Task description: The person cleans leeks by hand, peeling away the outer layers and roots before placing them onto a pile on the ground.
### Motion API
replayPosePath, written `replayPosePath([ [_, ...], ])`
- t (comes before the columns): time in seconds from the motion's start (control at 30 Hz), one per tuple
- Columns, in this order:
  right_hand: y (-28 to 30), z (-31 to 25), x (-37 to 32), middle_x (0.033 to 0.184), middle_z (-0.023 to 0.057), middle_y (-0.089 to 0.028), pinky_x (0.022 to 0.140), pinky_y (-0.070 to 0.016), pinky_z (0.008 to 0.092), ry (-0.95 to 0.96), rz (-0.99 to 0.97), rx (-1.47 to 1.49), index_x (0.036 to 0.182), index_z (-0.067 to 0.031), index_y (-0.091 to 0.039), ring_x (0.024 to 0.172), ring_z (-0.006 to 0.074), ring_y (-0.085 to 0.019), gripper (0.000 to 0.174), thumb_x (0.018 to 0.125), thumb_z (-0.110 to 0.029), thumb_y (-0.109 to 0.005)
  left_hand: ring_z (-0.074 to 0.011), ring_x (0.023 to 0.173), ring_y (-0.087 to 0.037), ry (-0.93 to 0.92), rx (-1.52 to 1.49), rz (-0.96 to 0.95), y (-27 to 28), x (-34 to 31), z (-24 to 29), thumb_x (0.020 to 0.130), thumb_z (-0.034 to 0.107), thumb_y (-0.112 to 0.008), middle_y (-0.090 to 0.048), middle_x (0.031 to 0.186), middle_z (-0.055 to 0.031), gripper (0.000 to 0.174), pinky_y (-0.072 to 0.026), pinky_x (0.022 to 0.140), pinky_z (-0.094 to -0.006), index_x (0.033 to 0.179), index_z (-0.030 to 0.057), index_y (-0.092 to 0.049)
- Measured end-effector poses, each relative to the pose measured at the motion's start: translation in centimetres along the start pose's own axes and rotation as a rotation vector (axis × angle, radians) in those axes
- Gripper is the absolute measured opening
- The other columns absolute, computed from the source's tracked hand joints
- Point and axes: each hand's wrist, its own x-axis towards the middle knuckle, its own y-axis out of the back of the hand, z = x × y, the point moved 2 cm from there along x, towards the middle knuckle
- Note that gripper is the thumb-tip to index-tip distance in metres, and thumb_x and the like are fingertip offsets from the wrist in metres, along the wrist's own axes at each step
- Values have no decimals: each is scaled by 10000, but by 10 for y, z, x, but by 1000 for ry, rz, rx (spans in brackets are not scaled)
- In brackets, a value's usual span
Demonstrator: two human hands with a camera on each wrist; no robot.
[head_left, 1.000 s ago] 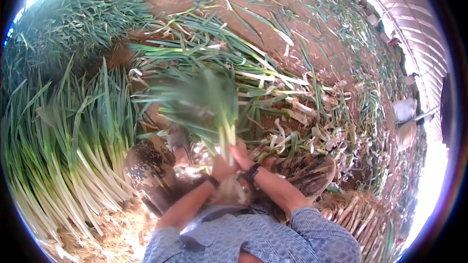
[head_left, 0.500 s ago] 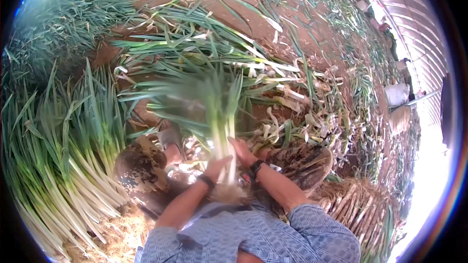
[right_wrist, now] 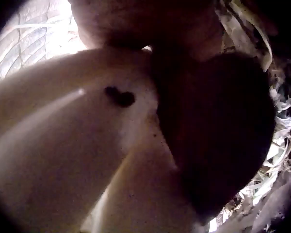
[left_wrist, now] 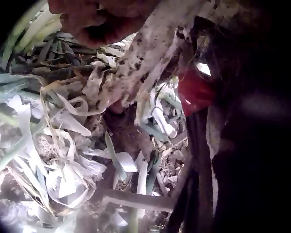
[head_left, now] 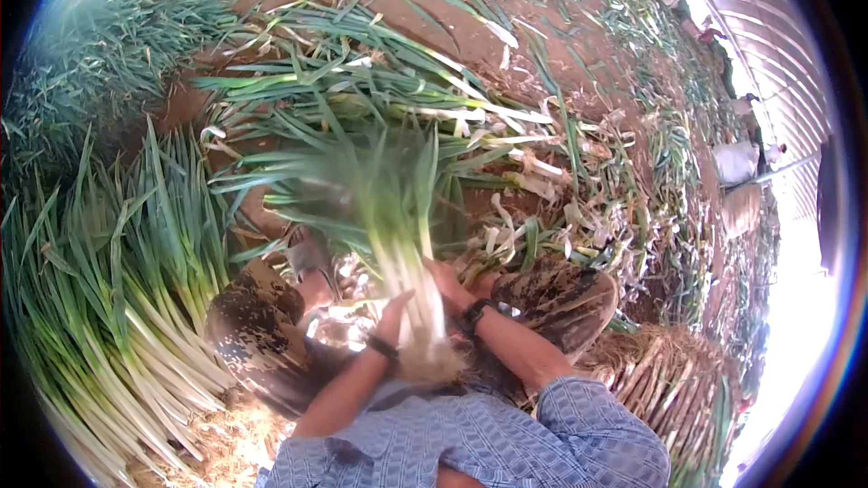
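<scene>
A bunch of long green onions (head_left: 398, 271) stands between the person's knees in the head view, green tops fanned away, roots toward the shirt. The left hand (head_left: 394, 318) holds its left side, low on the white stalks. From the right side, the right hand (head_left: 447, 284) grips it a little higher. Close up in the right wrist view, thick white stalks (right_wrist: 63, 145) lie against the shadowed right hand (right_wrist: 213, 126). Curled fingers of the left hand (left_wrist: 104, 22) show at the top of the left wrist view, beside a torn, dirt-specked outer skin (left_wrist: 145, 53).
Upright green onions (head_left: 136, 307) stand packed at the left, roots down. More loose green onions (head_left: 362, 81) lie on the soil ahead. Peeled skins (head_left: 561, 226) litter the right, beside a root-topped bundle (head_left: 660, 380). Camouflage-clad knees (head_left: 258, 330) flank the hands.
The hands, close together a second ago, have moved apart to either side of the bunch. More white stalk and the root end now show between them. The head view has shifted slightly.
</scene>
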Motion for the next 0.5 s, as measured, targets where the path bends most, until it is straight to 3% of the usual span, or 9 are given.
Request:
replayPosePath([
  [0.1, -1, -7, 1, 1063, 215, -675, 807, -510, 373, -195, -6, -66, 1144, 97, -613, 939, 235, -650, 494, 967, -360, -548, -236, 848, -687, 84, -52, 10, -22, -18, 14, 966, 284, -566, -687, 1007, -129, 389, -583, 741, -344, 1206, -21, -567],
  [0.17, -10, -2, 5, 972, 205, -670, 797, -517, 384, -68, -39, -146, 1160, 97, -592, 891, 254, -645, 499, 975, -363, -533, -221, 814, -680, 114, 116, 62, -29, -19, 17, 959, 284, -592, -679, 949, -115, 374, -582, 719, -347, 1173, -24, -577],
  [0.2, -13, 7, 7, 926, 200, -668, 792, -521, 389, -8, -36, -189, 1168, 97, -581, 867, 263, -642, 502, 980, -365, -526, -217, 782, -675, 131, 110, -19, -24, -17, 12, 958, 295, -590, -671, 914, -113, 365, -583, 696, -347, 1136, -24, -584],
  [0.23, -17, 25, 18, 903, 186, -651, 771, -526, 398, -1, -123, -269, 1181, 84, -561, 848, 268, -636, 487, 976, -357, -537, -219, 779, -676, -27, 405, -84, -10, -11, 5, 955, 296, -592, -672, 918, -120, 358, -584, 693, -349, 1121, -21, -588],
  [0.3, -16, 31, 38, 896, 159, -626, 728, -535, 413, 121, 12, -372, 1202, 44, -532, 827, 275, -629, 445, 959, -328, -571, -224, 763, -677, -144, 712, -128, 16, 1, -12, 945, 286, -602, -674, 917, -134, 350, -586, 683, -353, 1110, -22, -592],
  [0.37, -4, 1, 38, 954, 156, -620, 711, -538, 439, 417, 342, -491, 1186, 9, -521, 842, 293, -636, 396, 928, -278, -608, -231, 738, -676, 19, 491, -29, -22, -10, 10, 926, 246, -620, -673, 901, -141, 337, -586, 662, -356, 1113, -32, -594],
  [0.4, -1, -10, 41, 971, 167, -622, 720, -536, 456, 498, 383, -541, 1168, 6, -520, 854, 311, -640, 377, 916, -259, -615, -236, 728, -676, 132, 250, 37, -62, -36, 35, 914, 218, -631, -672, 890, -142, 326, -584, 649, -357, 1112, -38, -596],
  [0.47, -3, -29, 51, 982, 188, -628, 741, -532, 487, 560, 392, -592, 1136, 4, -520, 875, 348, -646, 349, 897, -229, -623, -246, 924, -654, 73, 304, 29, -70, -45, 39, 910, 184, -633, -674, 1018, -105, 360, -545, 816, -390, 1231, 23, -615],
  [0.5, -4, -38, 59, 975, 199, -631, 753, -528, 501, 544, 348, -592, 1122, 5, -520, 883, 367, -646, 339, 890, -219, -624, -216, 931, -641, -25, 532, -54, -60, -42, 37, 917, 190, -626, -665, 1000, -103, 318, -534, 808, -363, 1154, -23, -625],
])
